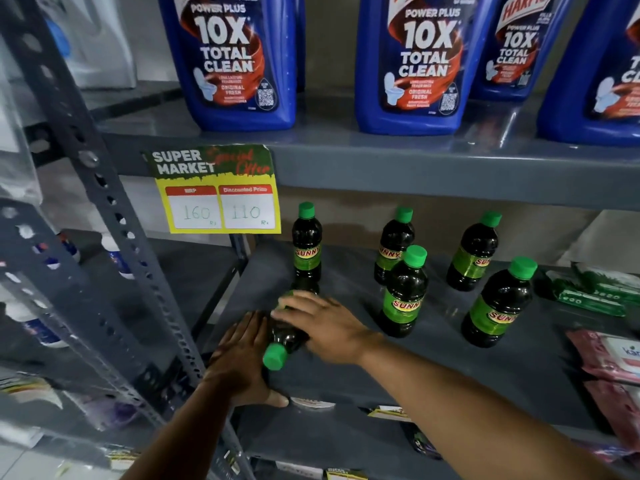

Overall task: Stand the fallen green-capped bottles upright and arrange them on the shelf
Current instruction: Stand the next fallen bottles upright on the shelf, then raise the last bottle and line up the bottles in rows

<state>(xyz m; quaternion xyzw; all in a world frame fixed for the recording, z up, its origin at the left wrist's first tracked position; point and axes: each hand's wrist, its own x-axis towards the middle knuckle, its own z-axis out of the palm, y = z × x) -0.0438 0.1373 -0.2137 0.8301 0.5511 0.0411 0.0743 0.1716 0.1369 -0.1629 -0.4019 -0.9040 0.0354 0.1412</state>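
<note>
One dark green-capped bottle [284,341] lies on its side on the grey shelf [346,372], cap pointing toward me at the front left. My right hand [325,327] rests on top of its body, fingers spread over it. My left hand [239,358] lies flat against the bottle's left side, thumb near the shelf's front edge. Several more bottles stand upright: one at the back left [306,247], two in the middle [394,244] [405,292], and two at the right [474,251] [498,303].
Large blue cleaner bottles [415,64] fill the upper shelf. A yellow price tag [218,195] hangs from that shelf's edge. A perforated metal upright [114,216] runs down the left. Green packets [588,292] and pink packets [609,362] lie at the right.
</note>
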